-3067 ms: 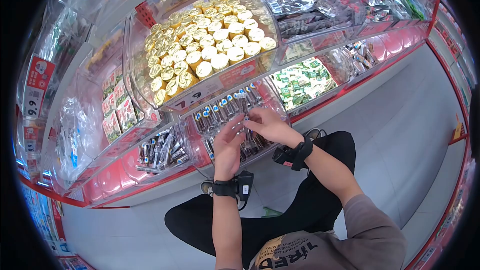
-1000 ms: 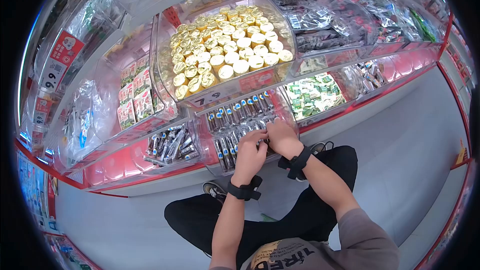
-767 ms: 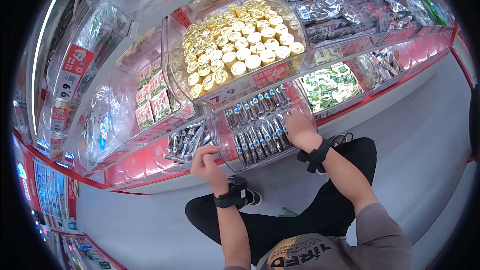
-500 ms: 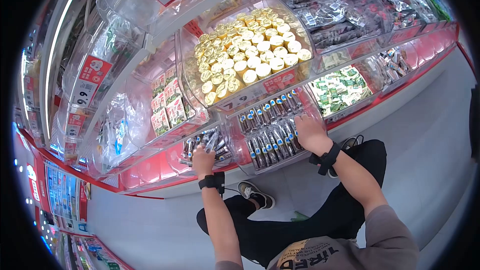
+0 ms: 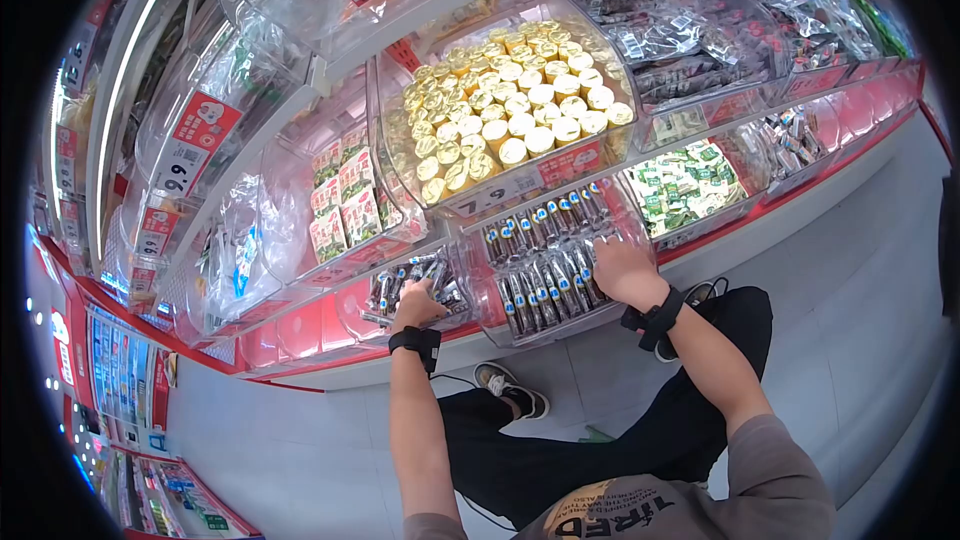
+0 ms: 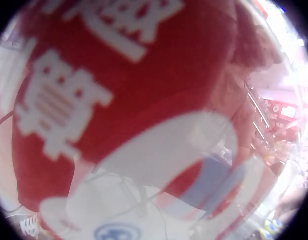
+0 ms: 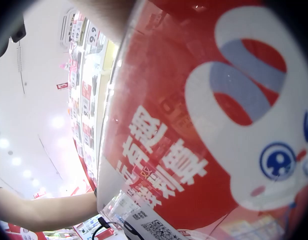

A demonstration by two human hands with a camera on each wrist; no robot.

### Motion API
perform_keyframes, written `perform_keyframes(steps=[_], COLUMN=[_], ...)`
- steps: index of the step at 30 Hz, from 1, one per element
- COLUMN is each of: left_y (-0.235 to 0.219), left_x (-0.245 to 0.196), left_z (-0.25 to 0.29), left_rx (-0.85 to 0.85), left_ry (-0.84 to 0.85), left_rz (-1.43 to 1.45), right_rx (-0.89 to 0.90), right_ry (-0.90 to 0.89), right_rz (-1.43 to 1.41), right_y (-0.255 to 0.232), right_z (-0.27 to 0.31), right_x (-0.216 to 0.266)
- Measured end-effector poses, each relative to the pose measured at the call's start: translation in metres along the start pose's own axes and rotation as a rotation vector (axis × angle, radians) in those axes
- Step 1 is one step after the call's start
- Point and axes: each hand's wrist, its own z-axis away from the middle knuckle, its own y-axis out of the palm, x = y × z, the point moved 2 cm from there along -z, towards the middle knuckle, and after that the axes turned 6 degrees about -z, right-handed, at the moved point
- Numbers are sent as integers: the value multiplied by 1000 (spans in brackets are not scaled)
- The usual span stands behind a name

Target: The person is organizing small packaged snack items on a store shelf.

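Observation:
My left hand (image 5: 418, 306) reaches into a clear bin with a loose heap of dark-wrapped snack sticks (image 5: 440, 275). Its thumb and forefinger stand apart over the heap; the other fingertips are hidden. My right hand (image 5: 625, 272) is bent down at the right side of the neighbouring bin, where dark-wrapped sticks with blue-and-white labels (image 5: 545, 285) lie in two neat rows. The back of this hand covers its fingertips, so I cannot tell whether it holds a stick. Both wrist views are mostly filled by red printed panels (image 6: 144, 80) (image 7: 189, 140), with no fingers visible.
Above the rows stands a clear bin of gold-capped rolls (image 5: 520, 100), its price-tagged front edge overhanging. Green-and-white packets (image 5: 690, 185) fill the bin at the right. Red-and-white packs (image 5: 345, 195) lie at upper left. A red-edged ledge (image 5: 300, 375) runs along the front.
The left hand has left the neat rows beside the right hand and moved left to the loose heap. The right hand stays over the rows' right side. The head view has shifted left.

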Motion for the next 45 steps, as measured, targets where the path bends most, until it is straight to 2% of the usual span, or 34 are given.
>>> perform_keyframes(steps=[4,10,13,18,21,22,25,26,29,30,33,34,37,38,41,44,45], left_y=[10,-1,-4,-9,-19,-17,-14,-6,-17,-19,-30,-32,-55,-60,-62,-42,-36], left_x=[4,-25,-25,-25,-33,-29,-29,-25,-47,-50,-69,-75,-120,-134,-167,-192,-199], left_z=[-8,8,10,23,31,34,52,49,76,81,114,121,156,164,166,151,147], left_rx=[61,30,24,-371,-550,-706,-989,-969,-1150,-1272,-1245,-1219,-793,-639,-127,113,137], left_ry=[46,-36,-9,109,-45,-73,1,55,243,351,428,435,615,701,728,719,682], left_rz=[-19,-117,-29,47,91,240,297,350,326,351,536,730,1645,1829,2150,2316,2368], right_rx=[0,-9,-11,8,24,26,4,-7,11,12,4,-13,-115,-150,-262,-64,6], right_ry=[-27,-37,-49,-40,-20,-16,-17,-20,-16,-17,-33,-45,-119,-154,-279,-345,-374], right_rz=[1,7,10,2,9,7,-23,-35,-43,-50,-66,-74,-143,-170,-535,-755,-713], right_y=[1,2,1,1,-2,-3,0,0,-11,-11,-8,-5,-9,-13,-41,-74,-78], right_z=[1,1,0,0,2,2,3,2,7,7,4,4,5,6,8,21,23], right_x=[-2,-2,-4,-4,-2,-1,-2,-3,4,3,0,-1,2,5,27,46,48])
